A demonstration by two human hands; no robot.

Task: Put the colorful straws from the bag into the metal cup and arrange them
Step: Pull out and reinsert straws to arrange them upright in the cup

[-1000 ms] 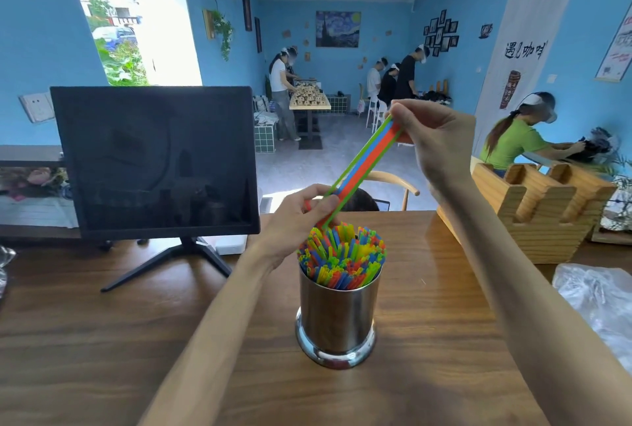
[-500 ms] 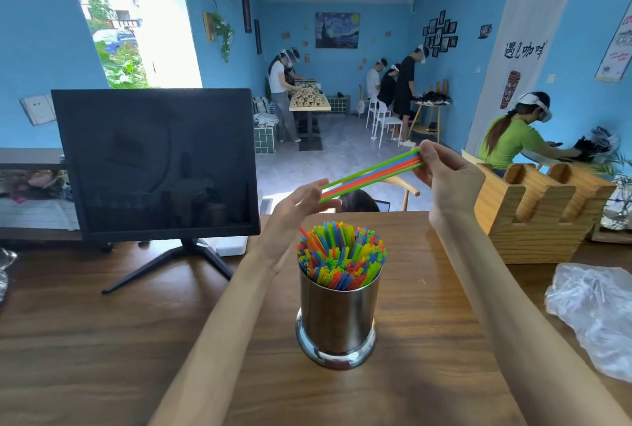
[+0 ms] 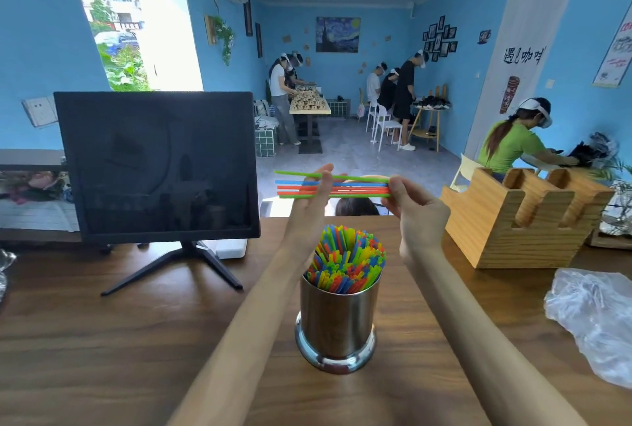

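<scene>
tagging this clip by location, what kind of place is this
Probably a small café used as a shared workroom: a counter screen, a wooden holder, a metal cup full of straws, and people working at tables behind.

We see green, blue and orange-red straws (image 3: pixel 355 186), a shiny silver cup (image 3: pixel 337 323), a brown wood-grain table (image 3: pixel 102 340), and a seemingly clear, whitish bag (image 3: pixel 595 316)

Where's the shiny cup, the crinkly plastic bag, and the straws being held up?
metal cup (image 3: pixel 337 319), head view, on its steel side wall.
plastic bag (image 3: pixel 595 316), head view, on its crumpled middle.
held straws (image 3: pixel 355 188), head view, on the bundle between the hands.
</scene>
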